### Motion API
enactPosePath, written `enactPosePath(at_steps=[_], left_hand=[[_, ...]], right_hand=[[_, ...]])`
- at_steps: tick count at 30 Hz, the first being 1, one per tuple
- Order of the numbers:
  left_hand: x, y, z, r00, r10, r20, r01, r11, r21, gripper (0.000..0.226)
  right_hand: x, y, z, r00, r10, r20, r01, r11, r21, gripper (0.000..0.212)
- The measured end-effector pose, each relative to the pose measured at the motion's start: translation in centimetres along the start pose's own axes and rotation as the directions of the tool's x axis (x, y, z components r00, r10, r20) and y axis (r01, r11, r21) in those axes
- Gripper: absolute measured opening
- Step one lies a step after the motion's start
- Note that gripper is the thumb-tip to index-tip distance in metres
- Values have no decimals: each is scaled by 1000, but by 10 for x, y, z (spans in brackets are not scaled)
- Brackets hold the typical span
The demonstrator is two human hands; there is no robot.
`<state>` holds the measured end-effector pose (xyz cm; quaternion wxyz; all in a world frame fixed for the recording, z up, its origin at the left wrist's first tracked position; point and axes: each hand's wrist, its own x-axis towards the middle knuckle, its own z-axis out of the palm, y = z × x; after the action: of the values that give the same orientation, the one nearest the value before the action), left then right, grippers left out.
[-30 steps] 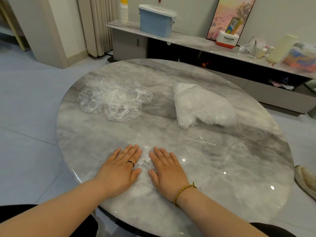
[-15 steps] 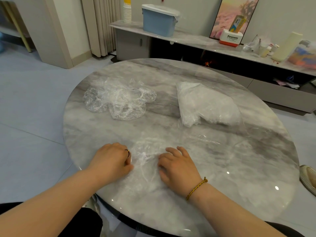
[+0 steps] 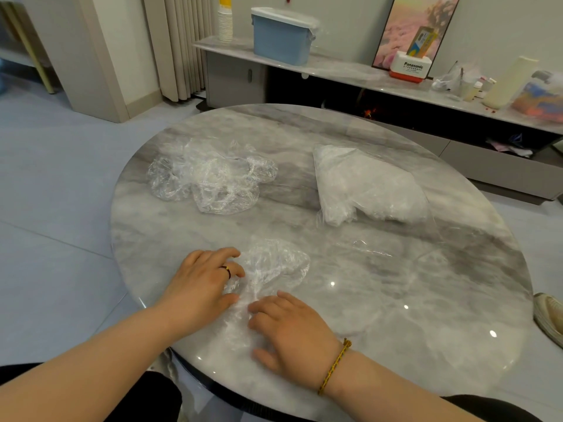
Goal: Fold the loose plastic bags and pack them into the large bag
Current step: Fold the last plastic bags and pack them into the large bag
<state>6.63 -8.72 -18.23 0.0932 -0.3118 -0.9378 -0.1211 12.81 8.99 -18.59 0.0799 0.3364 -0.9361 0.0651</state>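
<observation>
A crumpled clear plastic bag (image 3: 274, 266) lies near the front edge of the round marble table (image 3: 411, 300). My left hand (image 3: 202, 284) holds its left side, with the fingers curled into the film. My right hand (image 3: 292, 327) rests on the near part of the same bag, its fingers bent and gripping the plastic. Several loose clear bags form a pile (image 3: 210, 181) at the back left of the table. The large bag (image 3: 368, 184), stuffed with white folded plastic, lies at the back right with its open clear end (image 3: 371, 248) spread flat towards me.
Behind the table runs a low marble console (image 3: 350, 71) with a blue lidded bin (image 3: 281, 36), a stack of paper cups (image 3: 225, 24), a Panasonic box (image 3: 411, 67) and bottles. A shoe (image 3: 548, 318) lies on the floor by the table's right edge.
My hands were flat on the bag, side by side. The fingers have since curled into the film, my right hand has drawn back towards me, and the bag has bunched up beyond them.
</observation>
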Motion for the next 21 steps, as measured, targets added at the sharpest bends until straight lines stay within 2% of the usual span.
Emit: enactPosePath(at_steps=[2, 5, 6, 7, 8, 10, 11, 13, 15, 17, 19, 21], left_hand=[[-1, -4, 2, 995, 97, -10, -97, 995, -15, 24], [-1, -2, -2, 986, 164, 25, -157, 973, -166, 45], [-1, 0, -6, 985, 162, 68, -139, 956, -258, 50], [0, 3, -12, 983, 145, 113, -96, 929, -357, 56], [1, 6, -16, 987, 101, 124, -38, 901, -433, 63], [1, 10, -19, 949, 42, 313, 95, 907, -411, 80], [1, 9, -19, 934, 42, 354, 96, 927, -363, 104], [0, 9, -21, 900, 5, 436, 138, 945, -296, 141], [-1, 9, -17, 903, -36, 427, 178, 938, -298, 148], [-2, 10, -8, 926, -36, 376, 164, 934, -316, 130], [0, 12, -4, 939, -121, 321, 249, 884, -396, 82], [3, 15, -4, 925, -235, 298, 357, 807, -471, 33]], right_hand=[[2, 4, 2, 999, 43, 3, -43, 992, 118, 31], [4, 7, -6, 985, 146, 91, -168, 933, 318, 51], [4, 8, -10, 974, 194, 118, -224, 902, 370, 57], [3, 9, -13, 962, 246, 122, -275, 863, 425, 54], [3, 9, -15, 947, 296, 122, -316, 804, 503, 42], [5, 13, -21, 898, 421, 129, -404, 671, 621, 16], [6, 16, -22, 872, 472, 129, -427, 605, 672, 15], [7, 22, -23, 811, 568, 137, -460, 475, 750, 30], [8, 26, -26, 759, 630, 165, -482, 373, 793, 36], [10, 29, -28, 727, 652, 214, -502, 291, 815, 34], [13, 30, -28, 689, 654, 313, -531, 160, 832, 28], [14, 30, -29, 664, 642, 383, -556, 81, 827, 23]])
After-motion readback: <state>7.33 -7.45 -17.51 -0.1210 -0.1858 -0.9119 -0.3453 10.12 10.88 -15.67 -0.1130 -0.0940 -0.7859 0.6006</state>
